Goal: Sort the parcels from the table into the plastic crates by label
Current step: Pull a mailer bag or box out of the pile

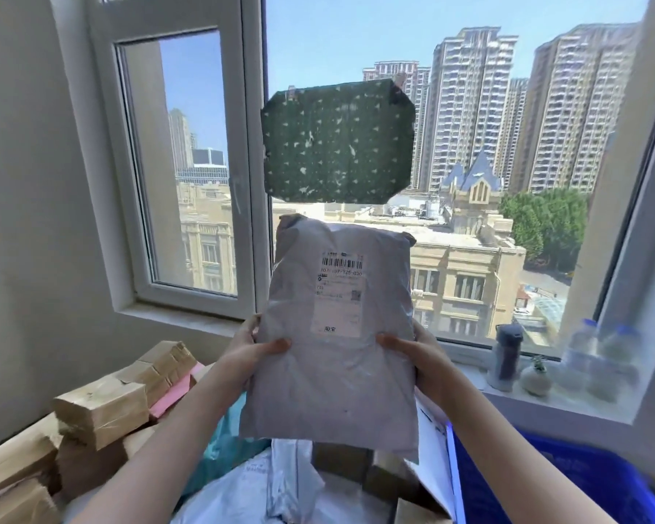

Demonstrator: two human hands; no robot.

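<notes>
- Window (252, 107) across the back, towers and low buildings outside.
- Grey mailer (333, 380) upright at centre frame, up above the pile, in front of the window, printed side to camera, top edge folded over.
- Green sheet (337, 141) with pale specks stuck on the glass just above the mailer, taped at the top corners.
- Brown parcels (103, 410) stacked at lower left, tape-wrapped.
- Blue crate (545, 482) at lower right, partly behind the right forearm, inside hard to tell.
- White mailers (280, 482) heaped at bottom centre, below the grey mailer; small boxes (341, 463) just beside them.
- Teal bag (224, 448) between brown parcels and white mailers, partly hidden by the left arm.
- Left hand (250, 353) gripping the mailer's left edge, thumb flat across the front, fingers behind and out of sight.
- Right hand (420, 357) gripping the right edge likewise, thumb on the front, fingers hidden behind.
- Label (339, 293) on the mailer's upper half, barcode on top, small print too blurred to read.
- Pink parcel (171, 395) tucked behind the brown stack.
- Clear bottles (598, 357) on the sill (545, 406) at right, blurred.
- Grey flask (505, 357) upright, left of the bottles.
- Round vase (536, 378) between flask and bottles, sprig on top.
</notes>
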